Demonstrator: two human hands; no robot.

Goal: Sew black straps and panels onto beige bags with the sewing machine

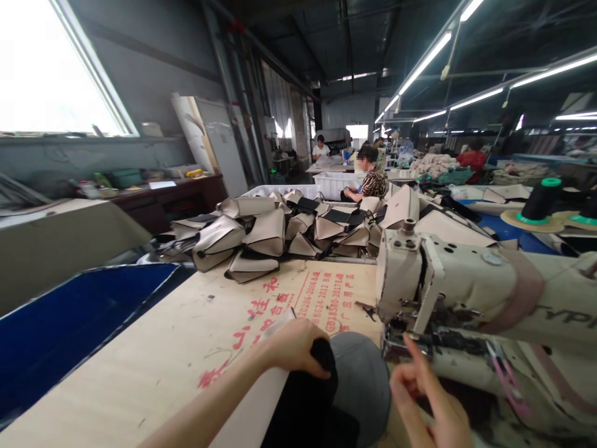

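Black fabric [308, 398] lies closest to me at the bottom middle of the frame, with a grey rounded piece [364, 379] just beside it on the right. I see my left hand [293, 345] curled over the top edge of the black fabric, fingers closed on it and pinching it down against the wooden table [153, 361]. I see my right hand [429, 398] at the lower right, loosely half closed with one finger raised, and holding nothing that I can see. It sits very near the needle area of the cream sewing machine [466, 292].

I think the danger is that right hand. If it slides closer under the machine head, a finger could get poked. I also think the black fabric could bunch up or slip, since only one hand pins it.

My left forearm comes in from the bottom left, slanting up. A heap of tan bag pieces [280, 233] sits in the middle of the frame, well apart from both hands.
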